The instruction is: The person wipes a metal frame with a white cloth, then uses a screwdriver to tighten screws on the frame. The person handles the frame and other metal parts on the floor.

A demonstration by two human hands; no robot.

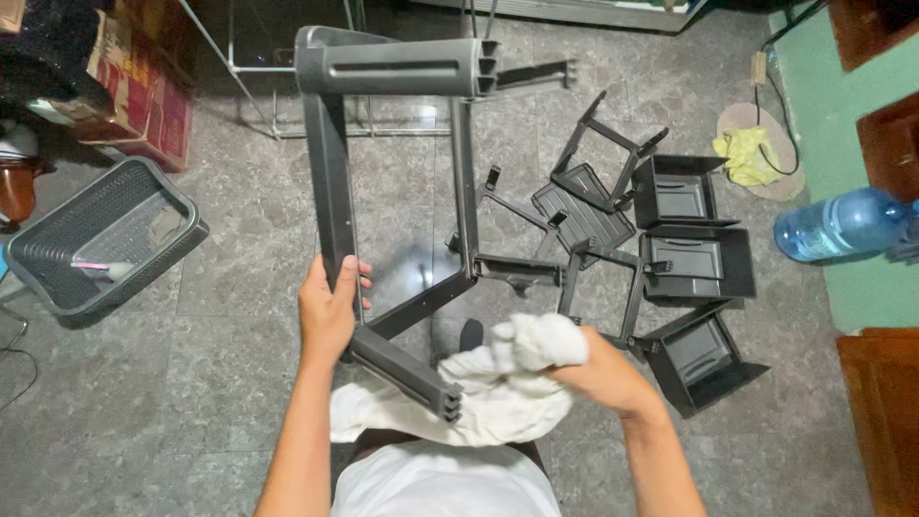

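Grey plastic rack frame (383,172) stands centre, left hand (328,308) wrapped closed round its side post. Right hand (595,369) fisted on white cloth (498,388) at 6 o'clock; grey trays (694,263) at 3 o'clock.

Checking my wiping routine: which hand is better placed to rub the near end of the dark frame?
Probably the right hand: it grips the white cloth beside that end, while the left hand steadies the dark frame.
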